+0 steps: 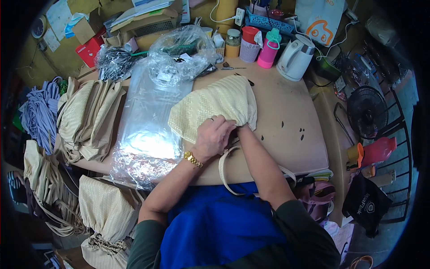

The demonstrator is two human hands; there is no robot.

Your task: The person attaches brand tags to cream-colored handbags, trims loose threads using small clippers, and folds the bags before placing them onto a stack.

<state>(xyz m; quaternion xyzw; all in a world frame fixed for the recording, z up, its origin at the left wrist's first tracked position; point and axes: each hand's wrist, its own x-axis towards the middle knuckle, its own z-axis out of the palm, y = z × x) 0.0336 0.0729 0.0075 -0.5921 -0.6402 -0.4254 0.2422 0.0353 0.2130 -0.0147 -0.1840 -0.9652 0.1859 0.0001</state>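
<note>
A cream bag (215,105) with a woven zigzag pattern lies on the tan tabletop (291,148), its gathered edge toward me. My left hand (213,136), below a gold watch, has its fingers curled and closed on that near edge. Beside it, my right hand (242,128) reaches in at the edge; the bag and my left hand hide most of its fingers. A cream strap (221,168) loops from under my hands over the table's front edge. Past the bag lies a small dark tool (245,80), perhaps scissors.
Clear plastic sheets (152,107) lie left of the bag, beside stacked cream bags (87,119). More bags (107,206) hang lower left. A white kettle (296,57) and pink bottle (268,48) stand at the back. A black fan (367,112) is at right.
</note>
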